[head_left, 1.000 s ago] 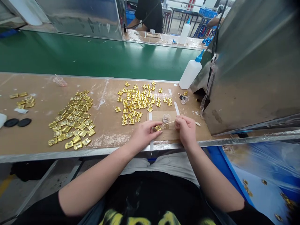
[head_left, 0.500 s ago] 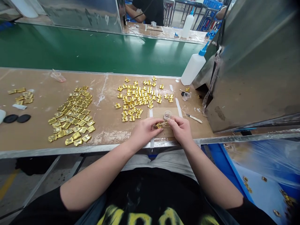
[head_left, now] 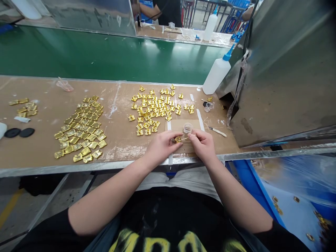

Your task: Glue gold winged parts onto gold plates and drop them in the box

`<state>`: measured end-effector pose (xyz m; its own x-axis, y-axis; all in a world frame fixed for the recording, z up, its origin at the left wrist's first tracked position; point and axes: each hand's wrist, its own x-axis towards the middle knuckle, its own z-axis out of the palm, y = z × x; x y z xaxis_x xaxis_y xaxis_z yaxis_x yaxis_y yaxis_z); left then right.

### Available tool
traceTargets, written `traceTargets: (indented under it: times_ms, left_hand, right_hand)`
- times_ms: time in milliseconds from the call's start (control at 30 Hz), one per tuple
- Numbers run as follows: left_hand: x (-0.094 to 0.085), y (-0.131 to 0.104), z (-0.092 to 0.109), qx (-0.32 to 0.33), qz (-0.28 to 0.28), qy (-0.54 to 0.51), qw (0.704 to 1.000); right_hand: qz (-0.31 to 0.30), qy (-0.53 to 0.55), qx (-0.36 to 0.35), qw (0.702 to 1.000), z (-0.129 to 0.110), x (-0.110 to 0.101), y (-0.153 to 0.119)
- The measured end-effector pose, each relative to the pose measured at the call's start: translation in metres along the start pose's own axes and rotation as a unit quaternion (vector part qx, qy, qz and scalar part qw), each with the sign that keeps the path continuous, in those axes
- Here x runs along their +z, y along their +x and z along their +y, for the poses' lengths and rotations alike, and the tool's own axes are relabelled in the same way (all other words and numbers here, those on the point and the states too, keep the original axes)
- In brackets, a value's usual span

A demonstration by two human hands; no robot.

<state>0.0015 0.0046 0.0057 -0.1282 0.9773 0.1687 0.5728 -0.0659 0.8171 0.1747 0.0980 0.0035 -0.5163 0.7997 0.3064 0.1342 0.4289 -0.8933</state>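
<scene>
Between the thumb and fingers of my left hand (head_left: 163, 144) is a small gold metal piece (head_left: 178, 139), held above a cardboard sheet (head_left: 187, 148). My right hand (head_left: 202, 142) pinches a thin pale stick (head_left: 184, 139), whose tip meets the gold piece. Just beyond my fingers a small clear round cup (head_left: 187, 128) stands on the cardboard. Many similar gold pieces with upright posts (head_left: 154, 106) lie spread past my left hand. Flatter gold pieces (head_left: 83, 131) are laid close together farther left.
A white squeeze bottle with a blue tip (head_left: 217, 75) stands at the back right, near a metal panel (head_left: 283, 77). A craft knife (head_left: 217, 132) lies right of my hands. Beyond the bench runs a green belt (head_left: 105, 56). Black discs (head_left: 27, 132) lie far left. A person sits across.
The gold piece in my left hand has tilted a little, and the stick's tip has shifted slightly on it. Both hands stay in nearly the same place.
</scene>
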Motion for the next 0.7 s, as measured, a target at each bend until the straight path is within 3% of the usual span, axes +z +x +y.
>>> traceTargets:
  times_ms: [533,700]
  left_hand:
    - [0.000,0.000,0.000,-0.013,0.004,-0.011,1.000]
    - [-0.001,0.000,0.000,-0.018,0.004,-0.011,1.000]
  right_hand:
    - [-0.008,-0.020,-0.021,1.000,-0.003,0.000,-0.003]
    - [0.099,-0.020,-0.031,0.994,0.000,-0.011,0.002]
